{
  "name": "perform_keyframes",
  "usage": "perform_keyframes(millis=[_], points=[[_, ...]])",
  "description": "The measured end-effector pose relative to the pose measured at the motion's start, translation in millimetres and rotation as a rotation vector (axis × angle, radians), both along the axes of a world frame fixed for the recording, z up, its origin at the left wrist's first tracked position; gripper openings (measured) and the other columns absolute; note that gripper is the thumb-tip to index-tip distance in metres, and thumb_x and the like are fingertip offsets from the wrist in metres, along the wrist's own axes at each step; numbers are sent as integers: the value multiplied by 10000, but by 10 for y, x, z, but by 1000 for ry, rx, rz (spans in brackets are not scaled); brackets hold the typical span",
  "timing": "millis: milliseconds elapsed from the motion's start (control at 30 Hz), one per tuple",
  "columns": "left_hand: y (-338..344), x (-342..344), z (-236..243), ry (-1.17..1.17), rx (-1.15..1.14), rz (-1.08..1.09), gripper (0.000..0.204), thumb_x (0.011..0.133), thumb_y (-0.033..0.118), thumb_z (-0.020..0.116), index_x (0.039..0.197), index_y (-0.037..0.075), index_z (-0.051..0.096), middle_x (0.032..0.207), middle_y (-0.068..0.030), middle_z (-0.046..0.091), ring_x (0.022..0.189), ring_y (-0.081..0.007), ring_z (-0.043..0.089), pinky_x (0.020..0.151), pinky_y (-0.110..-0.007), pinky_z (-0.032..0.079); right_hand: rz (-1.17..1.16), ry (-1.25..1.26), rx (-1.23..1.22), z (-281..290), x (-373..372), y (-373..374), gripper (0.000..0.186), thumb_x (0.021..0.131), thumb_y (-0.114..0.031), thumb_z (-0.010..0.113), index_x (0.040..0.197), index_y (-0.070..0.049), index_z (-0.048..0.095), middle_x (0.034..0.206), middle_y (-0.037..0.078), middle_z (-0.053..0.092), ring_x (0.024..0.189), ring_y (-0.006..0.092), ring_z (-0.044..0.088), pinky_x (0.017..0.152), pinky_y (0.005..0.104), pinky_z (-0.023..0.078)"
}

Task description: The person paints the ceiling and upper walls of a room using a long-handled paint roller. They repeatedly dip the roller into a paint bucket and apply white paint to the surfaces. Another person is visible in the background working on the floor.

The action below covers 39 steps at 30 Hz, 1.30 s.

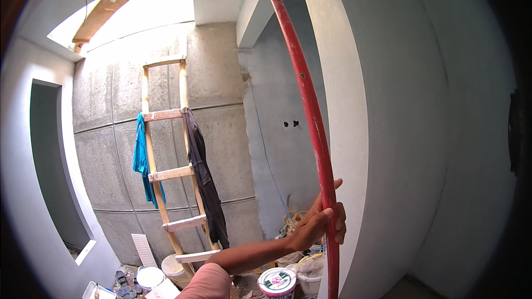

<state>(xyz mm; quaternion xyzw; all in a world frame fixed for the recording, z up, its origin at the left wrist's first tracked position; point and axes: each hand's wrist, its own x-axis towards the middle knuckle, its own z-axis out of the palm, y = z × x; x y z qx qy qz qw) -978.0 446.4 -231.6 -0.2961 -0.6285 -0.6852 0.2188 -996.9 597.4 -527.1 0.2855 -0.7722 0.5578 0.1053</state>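
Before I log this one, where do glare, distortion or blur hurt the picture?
Head view: glare washes out the ceiling opening; head view: the red pole and white pillar look bowed, likely fisheye distortion; head view: the left hand seems reasonably sharp.

1. Lid label. The white lid (262,283) of a round bucket (264,294) bears a printed emblem (277,281) across its middle, inside the raised rim: dark green areas around a white field, with a small pinkish-red figure near the centre. Finer print there is too small to read.
2. Side lettering. Directly below the lid's rim, on the near face of the same bucket, runs a row of large, dark capital letters (280,295); their lower parts are cut off by the view's bottom edge.
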Motion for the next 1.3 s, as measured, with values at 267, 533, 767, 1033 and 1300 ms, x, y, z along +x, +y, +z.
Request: perform_keyframes(millis=[267, 533, 767, 1033, 1300], points=[[12, 37, -125, -77, 58, -58, 748, 895, 386, 524, 1434, 159, 57, 775, -90, 469, 612, -219, 568, 592, -387, 510, 2, -4, 42, -157, 27, 2, 390, 821, -388, 629, 1044, -79, 547, 787, 170, 645, 684, 403, 620, 571, 464, 473], [-13, 557, 23, -6, -16, 233, 631, 921, 258, 518, 1366, 94, 102, 816, -83, 468, 619, -180, 580, 572, -370, 548, 483, -125, -2, -646, 102, 240, 331, 860, -323, 589, 1020, -38, 540, 689, 138, 559, 610, 292, 547, 535, 407, 430], [-247, 708, 241, -148, -206, 941, 607, 913, 219, 536, 1329, 31, 135, 883, -108, 532, 571, -177, 608, 469, -291, 524, 719, -711, 1, -631, 198, 136, 287, 888, -284, 559, 986, -16, 528, 637, 111, 496, 556, 211, 475, 504, 355, 392], [-504, 900, 335, 52, -85, 845, 615, 922, 230, 516, 1377, 38, 149, 872, -102, 544, 556, -152, 600, 456, -280, 516, 1024, -675, -56, 202, 404, -276, 313, 851, -297, 594, 1010, -32, 547, 712, 171, 565, 631, 336, 554, 552, 440, 439], [-516, 890, -195, -28, 48, 565, 657, 911, 212, 548, 1405, 92, 132, 842, -61, 531, 626, -141, 594, 549, -302, 532, 642, 833, -283, 313, 182, -680, 196, 803, -141, 596, 951, -20, 550, 777, 210, 539, 669, 403, 529, 559, 499, 420]])
